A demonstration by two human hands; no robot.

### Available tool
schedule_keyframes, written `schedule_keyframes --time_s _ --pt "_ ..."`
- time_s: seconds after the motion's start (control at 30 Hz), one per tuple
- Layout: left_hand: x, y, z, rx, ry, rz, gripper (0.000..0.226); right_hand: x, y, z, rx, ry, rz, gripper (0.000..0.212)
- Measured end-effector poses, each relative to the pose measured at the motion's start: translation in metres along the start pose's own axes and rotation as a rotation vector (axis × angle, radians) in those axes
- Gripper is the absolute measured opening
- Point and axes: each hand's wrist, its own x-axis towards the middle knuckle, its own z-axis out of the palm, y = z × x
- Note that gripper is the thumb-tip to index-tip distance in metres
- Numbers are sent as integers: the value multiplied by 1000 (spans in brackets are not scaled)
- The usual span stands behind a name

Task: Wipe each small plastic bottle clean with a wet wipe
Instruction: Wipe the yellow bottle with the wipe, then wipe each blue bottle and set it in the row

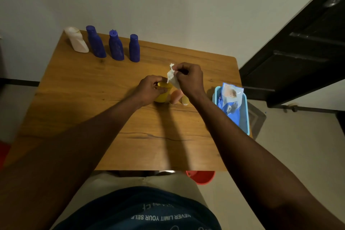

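Note:
My left hand grips a yellow plastic bottle standing near the middle of the wooden table. Just right of it and slightly above, my right hand pinches a crumpled white wet wipe, whose lower edge hangs close to the yellow bottle's top. A pinkish-orange bottle and a small tan bottle stand beside the yellow one, partly hidden under my right wrist. At the table's far left stand a white bottle and three blue bottles in a row.
A light blue tray at the table's right edge holds a wet-wipe pack. A dark door stands to the right. A red bucket sits on the floor under the table's near edge.

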Motion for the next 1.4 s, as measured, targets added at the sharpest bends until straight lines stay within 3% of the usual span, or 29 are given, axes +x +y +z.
schedule_keyframes --time_s 0.57,0.83,0.97,1.3,1.4 --pt "-4 31 -22 -92 -10 24 64 13 -15 -3 21 -3 -3 24" --pt "22 57 -70 99 241 121 44 40 -43 6 77 -15 9 21" --pt "48 60 -98 257 361 138 46 55 -54 20 129 -31 32 21" --pt "107 54 -123 459 336 -78 66 90 -42 64 156 -86 104 19" --pt "118 50 -123 476 340 -151 60 99 -35 76 172 -96 111 19"
